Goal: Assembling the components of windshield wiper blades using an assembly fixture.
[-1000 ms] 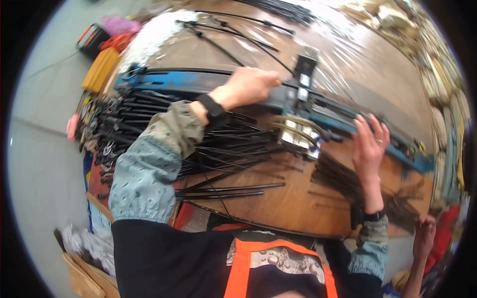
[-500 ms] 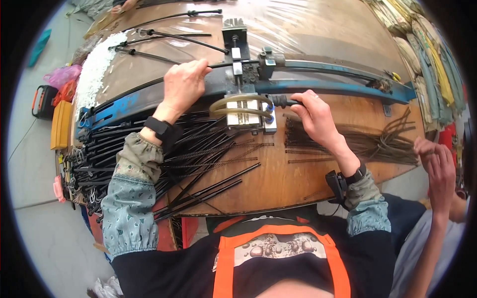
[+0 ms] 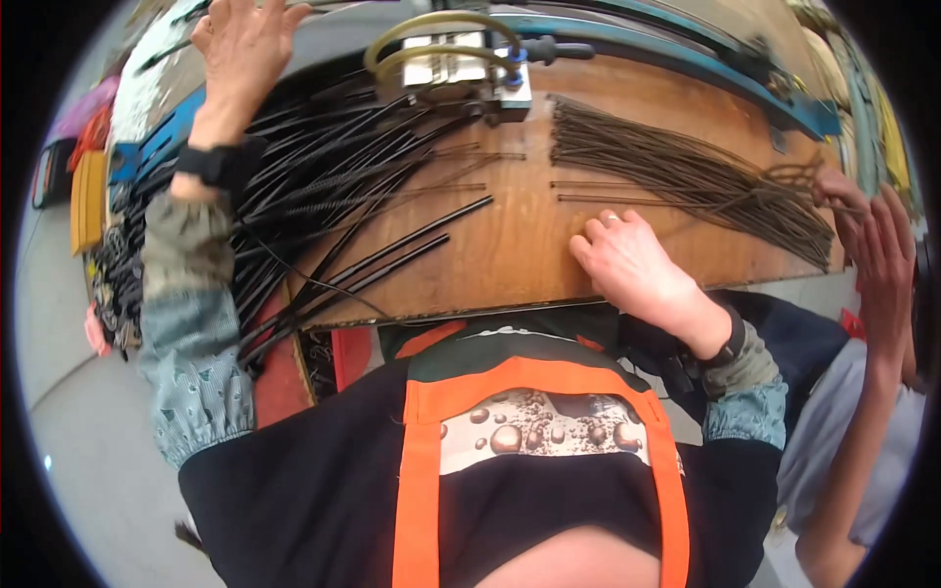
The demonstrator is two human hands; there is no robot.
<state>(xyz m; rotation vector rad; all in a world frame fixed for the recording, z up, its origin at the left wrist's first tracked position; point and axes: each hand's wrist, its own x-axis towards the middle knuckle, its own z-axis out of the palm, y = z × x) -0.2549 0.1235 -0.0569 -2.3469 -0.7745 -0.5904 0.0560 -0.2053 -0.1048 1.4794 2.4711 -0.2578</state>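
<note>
At the top left, my left hand (image 3: 240, 54) reaches over the blue beam (image 3: 637, 44). A thin black rod (image 3: 169, 53) shows on either side of it, and the hand looks closed round it; the upper edge cuts off the fingertips. My right hand (image 3: 637, 269) is low over the wooden table, fingers curled down; anything in them is hidden. Just beyond it lie two loose thin coil springs (image 3: 613, 198), and farther back a bundle of brown springs (image 3: 676, 162). The metal clamping block (image 3: 446, 64) with yellowish hoses stands between the hands, a black handle (image 3: 559, 50) at its right.
Many black rods (image 3: 333, 147) are piled on the table's left half. A co-worker's hands (image 3: 872, 230) are at the right by the springs' far end. The table's front edge (image 3: 470, 312) runs before my apron. A yellow box (image 3: 88, 201) stands at the far left.
My right hand has let go of the black handle and come down toward me onto the table. My left hand has moved left, away from the clamping block. The view has tilted down.
</note>
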